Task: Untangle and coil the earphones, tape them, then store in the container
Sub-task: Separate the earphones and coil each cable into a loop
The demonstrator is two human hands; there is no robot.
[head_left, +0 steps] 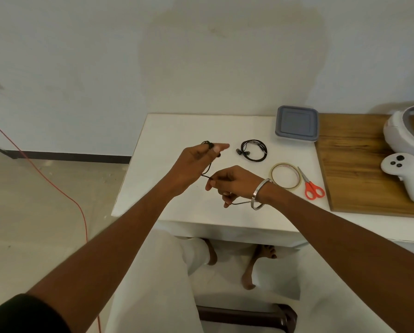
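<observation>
**Thin cord between two hands, with slack that can snag**

The left hand (196, 162) is raised over the white table (153, 188), its fingers curled, with the black earphone cord (209, 168) looped at the fingertips beside the outstretched thumb. The right hand (232, 185) pinches the same cord lower down, and a length trails out under that wrist near the metal bangle (258, 194).

The likely trouble is that trailing end: it could catch on the bangle or drag on the table and pull the loops off the left fingers. Pulling the span too taut may tighten a knot rather than free it.

A second pair of earphones (254, 150) lies coiled on the table just beyond the hands; sweeping the loose cord across it could tangle the two together.

The tape roll (285, 175) and red scissors (311, 187) lie to the right, and the lidded grey container (296, 123) sits at the far right edge.

Red printing shows inside the tape roll, too small to read. No other writing is visible.
</observation>
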